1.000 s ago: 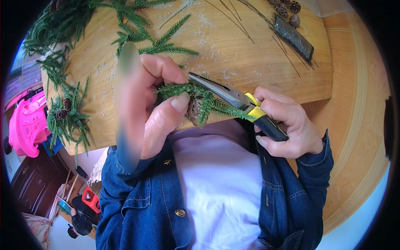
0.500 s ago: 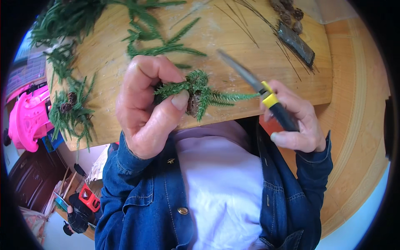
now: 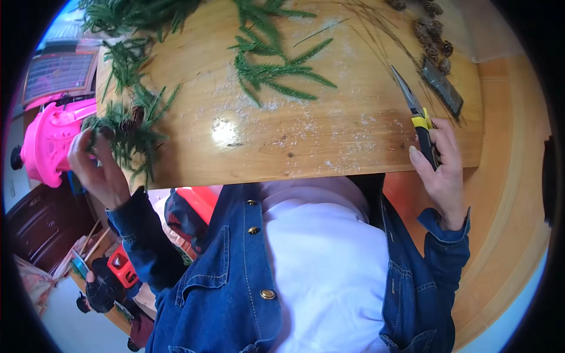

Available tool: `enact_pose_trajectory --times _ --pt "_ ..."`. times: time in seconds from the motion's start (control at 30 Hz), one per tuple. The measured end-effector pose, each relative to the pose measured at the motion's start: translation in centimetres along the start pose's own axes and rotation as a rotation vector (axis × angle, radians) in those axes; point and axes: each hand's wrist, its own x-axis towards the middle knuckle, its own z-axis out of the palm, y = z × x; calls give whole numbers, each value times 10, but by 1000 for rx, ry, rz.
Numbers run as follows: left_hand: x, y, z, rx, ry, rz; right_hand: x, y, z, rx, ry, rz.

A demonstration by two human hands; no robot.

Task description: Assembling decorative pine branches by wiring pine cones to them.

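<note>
Clasping one pliers (image 3: 419, 120), right hand (image 3: 441, 170) grip wrapped; left hand (image 3: 97, 165) pinching one evergreen sprig (image 3: 126, 132).

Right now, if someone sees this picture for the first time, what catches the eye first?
Probably the pale wooden tabletop strewn with green conifer sprigs, lying across the upper middle. At its left edge the left hand grips a sprig bundle with a small cone; at the right edge the right hand holds yellow-handled pliers. A bright pink plastic object stands far left.
</note>
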Motion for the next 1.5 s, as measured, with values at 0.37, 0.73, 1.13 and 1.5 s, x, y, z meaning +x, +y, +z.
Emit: enact_pose_trajectory --times 0.37,0.73,1.13,1.5 --pt "3 20 -4 312 -373 90 18 21 0 -548 151 -358" --pt "24 95 2 33 -248 -15 82 -14 -13 -359 91 -284" --pt "33 175 84 -220 -705 297 173 4 -11 -392 -6 -844" --pt "65 195 135 -395 -807 272 164 -11 -23 -257 -125 -279"
